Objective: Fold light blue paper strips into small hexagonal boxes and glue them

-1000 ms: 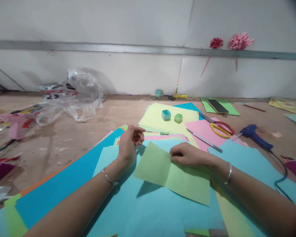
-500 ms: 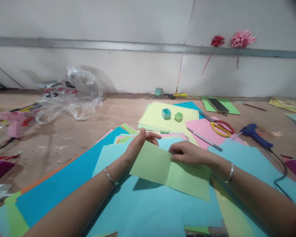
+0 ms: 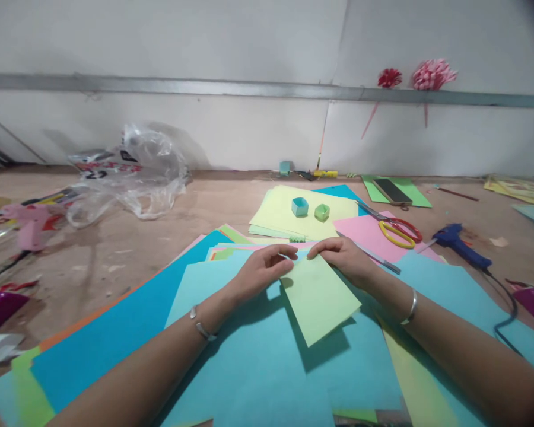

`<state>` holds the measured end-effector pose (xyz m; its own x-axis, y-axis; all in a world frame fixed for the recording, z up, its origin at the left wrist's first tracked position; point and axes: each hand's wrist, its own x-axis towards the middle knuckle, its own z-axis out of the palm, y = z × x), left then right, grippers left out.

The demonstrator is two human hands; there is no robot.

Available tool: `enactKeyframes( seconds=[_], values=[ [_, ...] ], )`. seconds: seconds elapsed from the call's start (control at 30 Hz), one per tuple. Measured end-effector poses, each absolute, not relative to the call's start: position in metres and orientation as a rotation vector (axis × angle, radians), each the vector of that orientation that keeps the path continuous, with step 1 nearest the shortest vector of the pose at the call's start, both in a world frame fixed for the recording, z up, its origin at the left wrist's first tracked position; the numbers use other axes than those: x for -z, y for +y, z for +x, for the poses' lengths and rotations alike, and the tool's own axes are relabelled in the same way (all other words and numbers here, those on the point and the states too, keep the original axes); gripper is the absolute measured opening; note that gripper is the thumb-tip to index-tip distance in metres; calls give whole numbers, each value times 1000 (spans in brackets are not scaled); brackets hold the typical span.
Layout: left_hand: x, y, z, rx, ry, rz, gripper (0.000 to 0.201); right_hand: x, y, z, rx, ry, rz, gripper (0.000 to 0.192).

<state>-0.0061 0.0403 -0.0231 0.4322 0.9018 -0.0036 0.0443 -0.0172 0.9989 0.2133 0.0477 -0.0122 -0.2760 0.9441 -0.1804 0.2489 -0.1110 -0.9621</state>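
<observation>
Over near light-blue sheets [image 3: 258, 367], I pinched folded green paper [image 3: 320, 299] in my right hand [image 3: 340, 259], left hand [image 3: 262, 270] loosely spread alongside.

Ctr: L hand [image 3: 264, 267] & R hand [image 3: 342, 260] close together at folded green paper [image 3: 320, 302], min. gap btwn. Passable: over flat lt-blue sheets [image 3: 267, 367], lower ctr; tabletop [image 3: 218, 193] R of plastic bag [image 3: 136, 172], upper L. Obstacles: bag; scissors [image 3: 384, 221], blue glue gun [image 3: 463, 245] w/ cord [image 3: 514, 309], R side.

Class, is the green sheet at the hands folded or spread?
Folded: the sheet shows one panel now; earlier, two panels met at a crease.
</observation>
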Motion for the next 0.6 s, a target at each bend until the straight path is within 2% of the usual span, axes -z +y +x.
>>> enactKeyframes(
  seconds=[0.1, 0.23, 0.47, 0.6],
  values=[
    [25, 39, -4, -786, 963, 1496, 46, 9, 46, 211, -1412, -1531, -1295, 22],
    [29, 39, -1, -807, 1015, 1523, 42, 7, 44, 209, -1393, -1532, -1262, 18],
    [25, 43, 0, -1162, 1195, 1271, 41, 11, 50, 213, -1388, -1335, -1266, 48],
    [22, 42, -1, -1155, 1214, 1147, 30, 19, 53, 214, -1415, -1339, -1248, 52]
  ],
)
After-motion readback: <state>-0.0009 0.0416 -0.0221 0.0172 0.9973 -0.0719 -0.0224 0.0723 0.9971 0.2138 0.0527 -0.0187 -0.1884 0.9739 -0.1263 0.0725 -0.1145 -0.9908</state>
